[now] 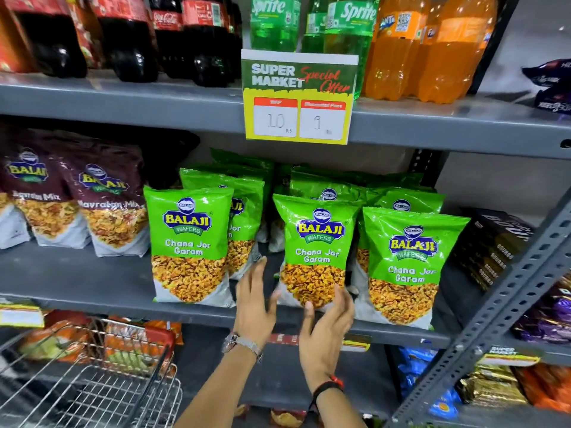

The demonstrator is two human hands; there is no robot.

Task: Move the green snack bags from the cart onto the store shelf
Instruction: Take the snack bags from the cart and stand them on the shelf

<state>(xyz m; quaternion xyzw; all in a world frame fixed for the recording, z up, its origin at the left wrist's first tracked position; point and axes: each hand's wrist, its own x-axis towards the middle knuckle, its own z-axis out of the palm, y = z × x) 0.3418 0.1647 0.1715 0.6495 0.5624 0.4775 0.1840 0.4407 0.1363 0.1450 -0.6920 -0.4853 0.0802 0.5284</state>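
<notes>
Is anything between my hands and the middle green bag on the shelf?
Nothing visible. The right hand already touches the bottom of the middle green bag; the left hand is open beside it, in the gap.

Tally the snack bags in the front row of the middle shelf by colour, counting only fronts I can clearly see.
Green bags, front row: 3 (left, middle, right)
Maroon bags: 2 ()
Total: 5
More green bags stand behind; their count cannot be told.
</notes>
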